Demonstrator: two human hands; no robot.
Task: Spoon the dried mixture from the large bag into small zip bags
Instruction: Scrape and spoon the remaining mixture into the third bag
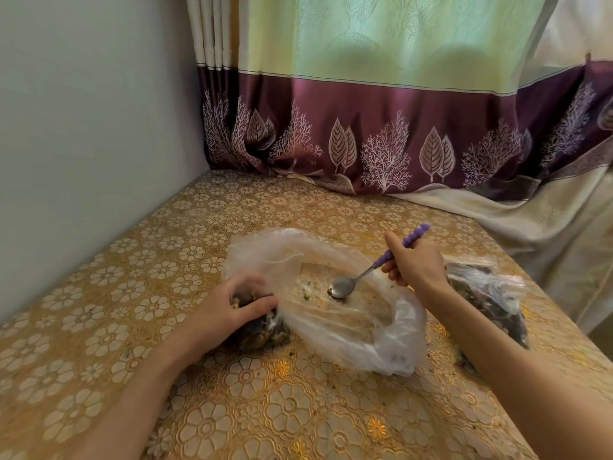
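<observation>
The table [232,410], covered with a gold, flower-embossed plastic cloth, fills the lower frame; its right edge runs from about 2 o'clock down to 4 o'clock, and its left side meets a plain pale wall [83,127]. Behind it, at 12 o'clock, hangs a pale green curtain with a purple band of leaves and branches [365,111], its hem lying on the tabletop.

The large, crumpled clear plastic bag [348,327] lies mid-table, long axis running from 10 o'clock to 4 o'clock, its mouth spread open and facing up. Only crumbs and a few scraps of the dried mixture show inside.

At 3 o'clock of it, near the table's right edge, lies a clear bag packed with dark dried mixture [491,293]. Bare cloth stretches toward 7 o'clock and toward the curtain.

The left hand [229,310] curls round the top of a small clear zip bag [262,333] filled with the brown and tan mixture, touching the large bag's 9 o'clock side.

The right hand [414,263] grips the purple beaded handle of a metal spoon [345,287]. The spoon's long axis runs from 2 o'clock down to 8 o'clock, bowl lowest, resting inside the large bag.
</observation>
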